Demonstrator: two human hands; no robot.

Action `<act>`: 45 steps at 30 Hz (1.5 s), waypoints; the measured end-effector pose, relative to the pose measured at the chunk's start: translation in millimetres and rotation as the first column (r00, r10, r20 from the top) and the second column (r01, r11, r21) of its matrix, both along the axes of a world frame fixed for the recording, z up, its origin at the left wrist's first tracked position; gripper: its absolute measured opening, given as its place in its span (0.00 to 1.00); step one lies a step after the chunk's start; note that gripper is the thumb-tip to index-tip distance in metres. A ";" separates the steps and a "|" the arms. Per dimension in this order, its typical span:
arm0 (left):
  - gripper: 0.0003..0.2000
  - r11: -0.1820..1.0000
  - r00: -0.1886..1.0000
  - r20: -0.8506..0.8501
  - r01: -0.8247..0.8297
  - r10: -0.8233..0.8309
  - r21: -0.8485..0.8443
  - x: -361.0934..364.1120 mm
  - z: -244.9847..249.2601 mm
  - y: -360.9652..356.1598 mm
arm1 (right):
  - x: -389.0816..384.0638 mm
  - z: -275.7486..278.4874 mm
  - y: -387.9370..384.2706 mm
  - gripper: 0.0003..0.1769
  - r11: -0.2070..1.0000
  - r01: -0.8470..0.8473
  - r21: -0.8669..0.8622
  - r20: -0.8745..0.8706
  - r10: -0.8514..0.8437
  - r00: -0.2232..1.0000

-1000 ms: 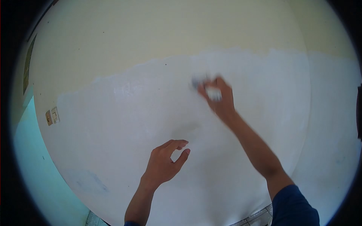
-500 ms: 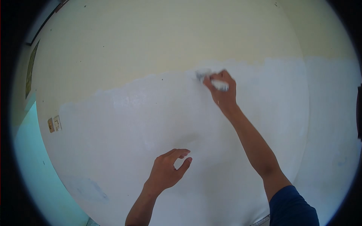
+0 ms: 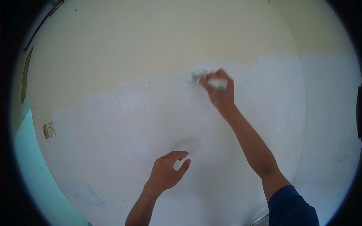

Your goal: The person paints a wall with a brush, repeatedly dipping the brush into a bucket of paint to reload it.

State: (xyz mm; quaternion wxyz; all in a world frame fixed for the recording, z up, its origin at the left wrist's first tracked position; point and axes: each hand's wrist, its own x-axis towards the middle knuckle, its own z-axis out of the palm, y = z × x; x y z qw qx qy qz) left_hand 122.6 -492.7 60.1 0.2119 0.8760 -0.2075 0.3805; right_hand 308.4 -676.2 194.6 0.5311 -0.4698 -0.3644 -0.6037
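Note:
My right hand is closed around the handle of a paintbrush, whose whitish head meets the wall just below the edge of the white paint. The brush is slightly smeared by motion. Lower down, my left hand hangs in front of the wall with thumb and fingers curved apart, holding nothing. The wall is coated white in its lower part, with a wavy upper border. Above that border its surface stays cream yellow.
A socket and a switch plate sit on the wall at the left. Beyond them is a turquoise-lit surface. On the right the wall turns a corner into a side wall, also white below and cream above. A dark object shows at the right edge.
The view has shifted slightly, so the wall and switch plates sit a little further left. My right hand and the brush have moved slightly left; my left hand keeps nearly the same pose.

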 end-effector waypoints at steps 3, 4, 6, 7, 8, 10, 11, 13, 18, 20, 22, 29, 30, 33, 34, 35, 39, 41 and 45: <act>0.11 1.000 1.000 -0.019 -0.018 0.018 0.010 0.4 -4.3 0.8 | -21.5 -110.1 -10.0 0.05 0.948 0.220 -0.230 0.049 -0.214 0.976; 0.11 1.000 0.999 -0.026 -0.022 0.023 0.012 -2.5 -8.0 1.6 | -37.0 -150.6 -19.7 0.05 0.910 0.220 -0.351 -0.060 -0.257 0.965; 0.11 0.998 0.999 -0.002 -0.042 0.042 0.044 -1.7 -11.9 12.9 | -50.8 -194.7 -34.6 0.07 0.905 0.097 -0.415 -0.223 -0.204 0.953; 0.11 0.996 0.998 0.006 -0.055 0.054 0.068 -1.3 -11.6 17.7 | -55.4 -183.3 -36.9 0.08 0.916 0.179 -0.359 -0.156 -0.249 0.956; 0.11 0.997 0.998 -0.008 -0.068 0.068 0.048 1.5 -8.7 16.4 | -56.4 -158.2 -42.4 0.09 0.920 0.255 -0.297 -0.095 -0.294 0.951; 0.11 0.996 0.995 -0.053 -0.083 0.084 0.019 1.5 -5.3 7.8 | -66.9 -98.8 -55.5 0.10 0.924 0.357 -0.135 0.031 -0.356 0.934; 0.11 0.997 0.995 -0.058 -0.075 0.076 0.020 4.5 -6.5 3.6 | -69.4 -58.2 -55.4 0.11 0.924 0.382 -0.037 0.117 -0.375 0.920; 0.11 0.998 0.996 -0.064 -0.059 0.061 0.020 12.1 -10.6 -3.8 | -58.0 5.5 -40.0 0.11 0.964 0.247 0.102 0.269 -0.266 0.926; 0.11 0.998 0.995 -0.081 -0.062 0.064 0.028 19.8 -19.1 6.9 | 0.0 -52.4 -3.5 0.07 0.985 0.135 -0.107 0.201 -0.112 0.973; 0.11 0.996 0.997 -0.028 -0.065 0.067 0.067 12.9 -25.0 20.1 | -20.7 -131.4 -15.0 0.07 0.946 0.172 -0.276 0.020 -0.173 0.985; 0.10 0.989 0.996 0.041 -0.088 0.084 0.115 8.4 -29.8 35.3 | -47.8 -176.7 -30.4 0.07 0.882 0.096 -0.461 -0.230 -0.223 0.947; 0.12 0.997 0.992 -0.097 -0.074 0.075 0.009 -3.2 -16.4 17.1 | -37.7 -0.6 -25.5 0.10 0.984 0.172 0.052 0.148 -0.177 0.973; 0.12 0.998 0.992 -0.109 -0.062 0.063 0.013 -4.4 -19.2 12.6 | -26.9 -6.2 -25.4 0.10 0.988 0.150 0.033 0.120 -0.153 0.981; 0.11 0.997 0.995 -0.077 -0.057 0.060 0.048 -8.9 -26.4 19.7 | -1.1 -47.1 -23.6 0.10 0.970 0.216 -0.112 0.055 -0.211 0.976; 0.11 0.997 0.997 -0.051 -0.057 0.060 0.058 -9.7 -28.8 24.1 | -8.4 -94.1 -29.5 0.10 0.918 0.328 -0.221 0.064 -0.322 0.945; 0.11 0.995 0.996 -0.040 -0.071 0.074 0.072 -11.4 -29.0 31.0 | -21.7 -137.6 -34.2 0.10 0.903 0.284 -0.324 -0.036 -0.311 0.950; 0.11 0.991 0.988 -0.091 -0.118 0.122 0.056 -11.7 -19.9 28.5 | -51.3 -146.2 -57.5 0.10 0.923 0.201 -0.328 -0.141 -0.258 0.956; 0.11 0.994 0.986 -0.129 -0.097 0.101 0.040 -9.6 -16.1 17.3 | -44.2 -77.1 -59.0 0.11 0.961 0.266 -0.072 0.085 -0.259 0.962; 0.11 0.999 0.992 -0.128 0.007 -0.002 0.039 4.5 -15.2 -12.3 | -25.2 13.5 -47.2 0.10 0.940 0.342 0.001 0.072 -0.341 0.937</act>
